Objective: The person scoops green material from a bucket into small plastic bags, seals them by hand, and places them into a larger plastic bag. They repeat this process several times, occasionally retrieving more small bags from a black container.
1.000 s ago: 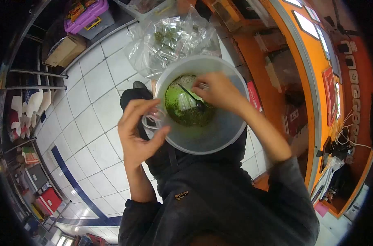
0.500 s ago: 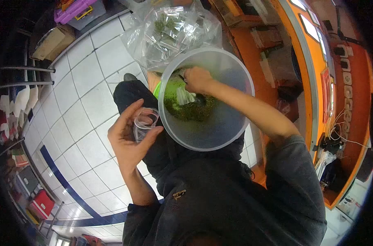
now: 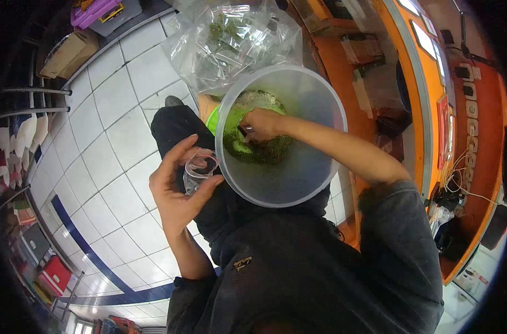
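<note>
While the person sits over a white tiled floor (image 3: 114, 133), a large translucent plastic bucket (image 3: 298, 172) rests tilted on the lap, its mouth toward the camera. Inside it lies a heap of green, crumbly plant material (image 3: 264, 147) against the far wall. The right hand (image 3: 261, 123) reaches down into the bucket and is curled closed just above the green heap; a dark, thin tool seems to sit in its grip, though too little of it shows to be sure. The left hand (image 3: 175, 186) is outside the bucket, just beside its rim, with thumb and fingers wrapped around a small clear plastic cup (image 3: 199, 168), held with its opening facing up. Beyond the bucket, touching its far rim, a big clear plastic bag (image 3: 231, 42) holds many small packets with green contents. An orange wall (image 3: 426, 111) runs along the right side.
</note>
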